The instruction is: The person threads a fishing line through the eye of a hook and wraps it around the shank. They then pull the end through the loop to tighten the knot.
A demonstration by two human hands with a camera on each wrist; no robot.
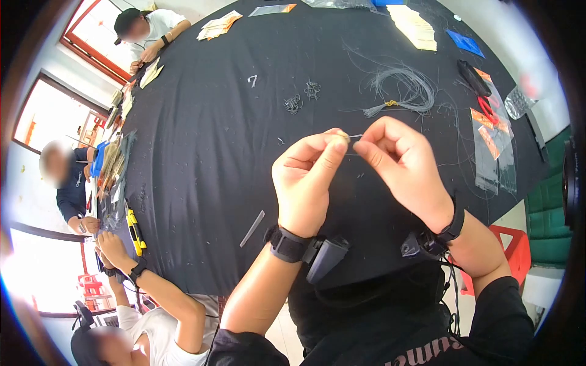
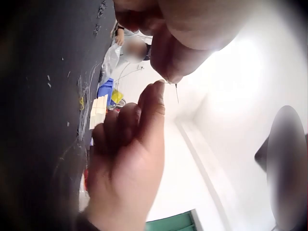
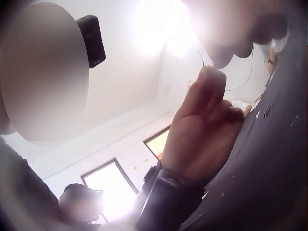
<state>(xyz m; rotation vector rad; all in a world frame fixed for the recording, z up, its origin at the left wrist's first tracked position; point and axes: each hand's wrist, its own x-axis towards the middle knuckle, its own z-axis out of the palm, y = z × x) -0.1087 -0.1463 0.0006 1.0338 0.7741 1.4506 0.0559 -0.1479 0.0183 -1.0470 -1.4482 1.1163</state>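
In front of my chest, both hands meet over the black table (image 1: pixel 201 158). My left hand (image 1: pixel 307 174) pinches a thin line (image 1: pixel 355 136) between thumb and forefinger. Close to its right, my right hand (image 1: pixel 403 165) pinches the same line, with thumb and fingertip together and the other fingers curled. From the left fingertips a fine dark-based end (image 2: pixel 176 91) sticks out in the left wrist view; what it belongs to is hidden in the fingers. Beyond the hands lie two small heaps of dark hook-like pieces (image 1: pixel 293 104) and a tied coil of clear line (image 1: pixel 403 91).
Red-handled scissors (image 1: pixel 487 110), a black pouch (image 1: pixel 473 78) and plastic packets (image 1: pixel 488 152) lie at the right. A grey strip (image 1: pixel 252 229) is by my left forearm, and a yellow cutter (image 1: pixel 135 232) at the left edge. Cards (image 1: pixel 414 27) lie at the back. Other people sit along the left.
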